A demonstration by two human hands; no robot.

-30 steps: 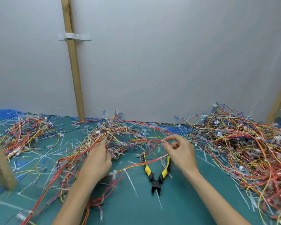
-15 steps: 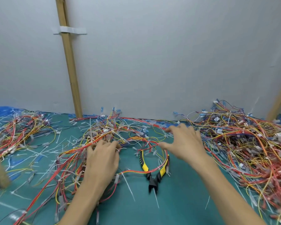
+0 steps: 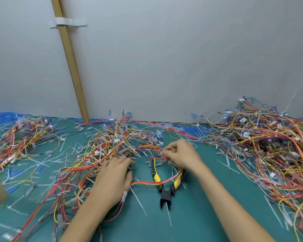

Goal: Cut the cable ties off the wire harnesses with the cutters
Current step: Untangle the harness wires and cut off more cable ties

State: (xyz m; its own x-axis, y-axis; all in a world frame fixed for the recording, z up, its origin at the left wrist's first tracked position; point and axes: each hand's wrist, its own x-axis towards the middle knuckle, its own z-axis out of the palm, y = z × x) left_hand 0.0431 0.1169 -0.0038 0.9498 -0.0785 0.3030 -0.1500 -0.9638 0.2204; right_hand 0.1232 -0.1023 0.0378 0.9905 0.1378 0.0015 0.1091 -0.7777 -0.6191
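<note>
Head view: hands work low at the middle of a green mat (image 3: 205, 217), in front of a grey wall (image 3: 182, 58). The left hand (image 3: 112, 179) lies palm down on the near edge of the middle wire pile (image 3: 115, 142), its fingers fairly straight and pointing away from the person, pressing on red and yellow strands; nothing shows as gripped. The right hand (image 3: 180, 156) has its fingers curled, and thumb and fingertips pinch a loop of the red and yellow harness (image 3: 147, 183) just above the mat. From that pinch the harness curves down, crosses the cutters (image 3: 164, 189) and runs left to the left hand.

The cutters lie flat on the mat between the two forearms, touched by neither hand. Their yellow and black handles point away from the person and are spread apart; the black jaws point toward the person and stand slightly open.

A larger wire pile (image 3: 262, 145) fills the right side, and a smaller left pile (image 3: 19, 138) lies well apart on the left. Cut white cable ties (image 3: 138, 200) are scattered across the mat, one just beside the cutters' tip. A wooden post (image 3: 70, 67) leans against the wall behind the middle pile.
</note>
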